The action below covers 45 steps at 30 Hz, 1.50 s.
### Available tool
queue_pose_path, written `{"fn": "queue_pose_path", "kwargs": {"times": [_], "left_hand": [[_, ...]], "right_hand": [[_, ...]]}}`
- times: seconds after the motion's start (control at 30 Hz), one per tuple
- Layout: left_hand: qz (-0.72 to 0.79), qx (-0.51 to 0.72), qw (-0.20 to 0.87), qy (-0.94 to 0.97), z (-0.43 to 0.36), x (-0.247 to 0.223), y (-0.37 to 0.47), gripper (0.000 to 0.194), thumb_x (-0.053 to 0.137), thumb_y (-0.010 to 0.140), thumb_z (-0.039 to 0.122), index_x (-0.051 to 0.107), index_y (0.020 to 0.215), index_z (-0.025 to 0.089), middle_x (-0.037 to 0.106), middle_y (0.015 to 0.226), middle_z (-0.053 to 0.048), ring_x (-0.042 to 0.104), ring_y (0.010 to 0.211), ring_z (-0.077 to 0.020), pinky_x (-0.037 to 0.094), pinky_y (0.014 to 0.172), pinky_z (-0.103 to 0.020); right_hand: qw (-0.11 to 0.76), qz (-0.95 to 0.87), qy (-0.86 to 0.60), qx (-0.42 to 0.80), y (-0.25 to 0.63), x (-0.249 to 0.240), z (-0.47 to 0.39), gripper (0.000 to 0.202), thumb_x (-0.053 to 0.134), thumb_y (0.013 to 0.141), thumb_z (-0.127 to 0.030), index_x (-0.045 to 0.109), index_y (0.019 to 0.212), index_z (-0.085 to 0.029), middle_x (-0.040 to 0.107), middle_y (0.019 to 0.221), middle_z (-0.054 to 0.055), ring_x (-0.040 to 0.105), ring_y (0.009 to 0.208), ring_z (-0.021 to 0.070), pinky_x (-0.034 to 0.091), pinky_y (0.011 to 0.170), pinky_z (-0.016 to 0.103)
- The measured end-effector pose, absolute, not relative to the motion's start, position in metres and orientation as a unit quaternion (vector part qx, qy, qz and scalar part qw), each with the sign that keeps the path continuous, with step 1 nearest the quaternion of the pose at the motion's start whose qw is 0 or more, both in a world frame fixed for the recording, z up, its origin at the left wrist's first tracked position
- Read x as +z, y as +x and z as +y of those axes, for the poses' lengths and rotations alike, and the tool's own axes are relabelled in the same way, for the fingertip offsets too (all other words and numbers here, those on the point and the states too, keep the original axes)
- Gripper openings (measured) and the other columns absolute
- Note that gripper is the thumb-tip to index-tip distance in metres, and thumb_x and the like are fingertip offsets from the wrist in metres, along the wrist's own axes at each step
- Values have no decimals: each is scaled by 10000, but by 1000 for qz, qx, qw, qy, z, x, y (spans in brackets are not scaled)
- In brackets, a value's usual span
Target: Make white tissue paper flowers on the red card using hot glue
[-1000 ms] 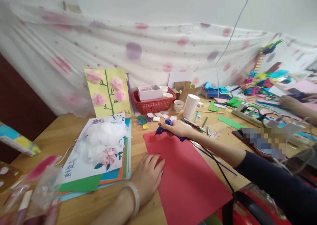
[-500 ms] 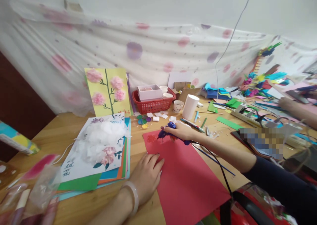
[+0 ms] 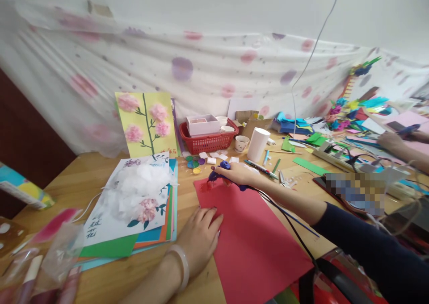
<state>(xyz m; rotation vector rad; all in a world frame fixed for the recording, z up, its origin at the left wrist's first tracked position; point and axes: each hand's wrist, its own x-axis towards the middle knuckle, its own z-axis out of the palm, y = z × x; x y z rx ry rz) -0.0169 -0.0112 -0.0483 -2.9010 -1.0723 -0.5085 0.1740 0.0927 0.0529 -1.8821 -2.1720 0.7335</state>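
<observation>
My right hand (image 3: 239,173) is closed around a blue glue gun (image 3: 224,166), its nozzle over the far left corner of a red sheet of paper (image 3: 258,246). A shiny, wet-looking patch (image 3: 205,187) lies on the paper under the nozzle. A black cord runs from the gun along my forearm. My left hand (image 3: 200,232) lies flat with fingers spread, fingertips on the sheet's left edge. Left of it, white fluffy cotton (image 3: 140,183) covers part of a flower picture (image 3: 103,219) on stacked coloured paper.
A red basket (image 3: 208,142) with a white box and cups stands behind, near a paper cup (image 3: 241,143) and a white roll (image 3: 258,144). Scissors (image 3: 283,179), a phone (image 3: 321,183) and a power strip (image 3: 338,161) lie right. Another person's hands (image 3: 392,142) are far right.
My right hand and the glue gun have moved slightly left and away from me, over the wet patch. My left hand has stayed in place. The other person's hands have shifted.
</observation>
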Motion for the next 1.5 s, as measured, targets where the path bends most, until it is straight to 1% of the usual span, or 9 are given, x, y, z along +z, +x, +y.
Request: {"fn": "queue_pose_path", "kwargs": {"times": [0.23, 0.33, 0.47, 0.57, 0.77, 0.97, 1.17, 1.33, 1.5], "left_hand": [[-342, -158, -2, -926, -11, -47, -16, 368, 477, 910, 182, 572, 1263, 136, 590, 1278, -154, 543, 1134, -293, 483, 980, -497], [-341, -162, 3, -926, -11, -46, -17, 366, 475, 911, 180, 572, 1260, 135, 591, 1277, -153, 544, 1133, -295, 483, 979, -493], [-341, -164, 5, -925, -11, -47, -17, 360, 474, 910, 179, 579, 1250, 130, 598, 1264, -152, 550, 1125, -299, 485, 975, -496], [-345, -161, 5, -925, -11, -47, -17, 361, 479, 911, 184, 577, 1254, 136, 598, 1267, -146, 552, 1125, -296, 486, 976, -489], [-346, -162, 6, -924, -12, -47, -17, 357, 479, 914, 193, 580, 1253, 145, 598, 1274, -138, 549, 1132, -293, 482, 983, -481], [-348, -155, 5, -925, -12, -46, -16, 362, 476, 917, 196, 576, 1260, 140, 595, 1279, -145, 549, 1130, -291, 484, 979, -478], [-352, -141, -2, -925, -12, -47, -16, 378, 467, 923, 205, 568, 1280, 136, 580, 1306, -151, 527, 1163, -299, 473, 994, -483], [-351, -131, -10, -927, -12, -45, -16, 380, 452, 931, 205, 572, 1282, 123, 576, 1311, -162, 525, 1170, -305, 464, 1006, -492], [-356, -130, -12, -925, -12, -45, -16, 388, 463, 929, 206, 563, 1296, 128, 572, 1322, -159, 525, 1179, -308, 487, 982, -484]], "right_hand": [[107, -733, -619, 261, 175, 57, 94, 745, 305, 869, -744, 647, 528, -178, 683, 634, 46, 609, 621, 135, 446, 616, 222], [96, -737, -621, 248, 174, 58, 92, 732, 326, 868, -740, 658, 539, -176, 668, 599, 43, 596, 587, 127, 445, 582, 209], [112, -729, -628, 249, 165, 56, 89, 620, 388, 887, -678, 719, 697, -189, 634, 539, 13, 565, 507, 108, 431, 512, 185], [129, -733, -614, 263, 165, 56, 91, 588, 395, 895, -657, 729, 770, -189, 650, 567, 8, 580, 531, 109, 430, 517, 177], [112, -741, -611, 256, 173, 57, 95, 706, 330, 893, -698, 659, 559, -169, 681, 618, 41, 608, 607, 121, 447, 593, 192], [137, -727, -616, 270, 160, 54, 89, 585, 406, 886, -656, 728, 730, -194, 635, 533, 5, 562, 497, 107, 414, 485, 186], [127, -746, -597, 266, 165, 64, 91, 683, 352, 891, -697, 683, 612, -170, 690, 617, 30, 593, 544, 106, 431, 529, 190], [132, -741, -605, 261, 157, 56, 87, 595, 412, 883, -675, 749, 793, -194, 658, 563, 8, 569, 500, 105, 389, 446, 181], [145, -760, -572, 272, 149, 53, 83, 549, 420, 895, -650, 770, 887, -227, 650, 562, -4, 541, 469, 91, 373, 414, 166]]}}
